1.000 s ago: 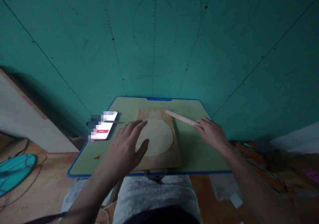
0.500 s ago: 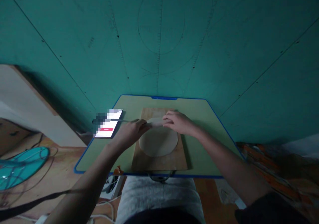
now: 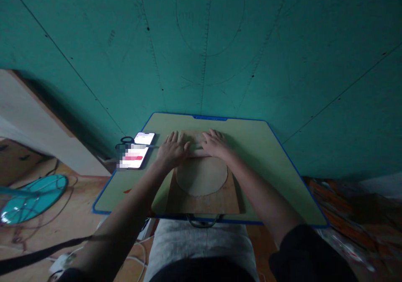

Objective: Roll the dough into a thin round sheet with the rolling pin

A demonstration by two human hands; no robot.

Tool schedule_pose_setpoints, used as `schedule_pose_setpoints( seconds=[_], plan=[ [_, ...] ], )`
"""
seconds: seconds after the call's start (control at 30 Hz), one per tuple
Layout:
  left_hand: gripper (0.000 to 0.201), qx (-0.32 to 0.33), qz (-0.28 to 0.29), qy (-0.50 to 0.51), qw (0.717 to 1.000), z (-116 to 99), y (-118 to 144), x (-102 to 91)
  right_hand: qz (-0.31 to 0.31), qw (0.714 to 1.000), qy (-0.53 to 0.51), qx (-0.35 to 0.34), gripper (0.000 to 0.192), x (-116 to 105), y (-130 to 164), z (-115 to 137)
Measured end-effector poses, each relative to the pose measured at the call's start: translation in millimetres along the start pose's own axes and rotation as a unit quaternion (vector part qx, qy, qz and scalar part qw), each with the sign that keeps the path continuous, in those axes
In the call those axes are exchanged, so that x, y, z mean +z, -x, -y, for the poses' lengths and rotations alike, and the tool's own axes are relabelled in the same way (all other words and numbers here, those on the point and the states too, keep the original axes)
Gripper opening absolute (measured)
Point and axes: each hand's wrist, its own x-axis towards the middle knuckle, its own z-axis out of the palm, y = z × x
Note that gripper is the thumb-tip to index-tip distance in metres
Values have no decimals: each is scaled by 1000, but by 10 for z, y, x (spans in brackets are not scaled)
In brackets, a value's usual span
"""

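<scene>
Left hand: flat, fingers spread, on the rolling pin.
Right hand: likewise flat.
Dough: round sheet on the wooden board.
Advice: press evenly; the pin looks mostly hidden.

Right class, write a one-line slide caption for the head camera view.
Both hands, left and right, press a pale wooden rolling pin over flat round dough on a wooden board.

dim, teal cast | soft shadows | wide-angle edge bending | slight blur
</scene>
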Motion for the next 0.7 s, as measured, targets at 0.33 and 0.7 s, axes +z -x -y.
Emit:
schedule_pose_setpoints(
  seconds=[0.33,0.7],
  plan=[
    [55,4,-40,-34,999,-757,987,-109,-43,993,-1,-107,57,17,958,-80],
    [49,46,-7,-31,998,-662,1075,-187,5,995,-22,-95,50,-36,183,156]
  ],
)
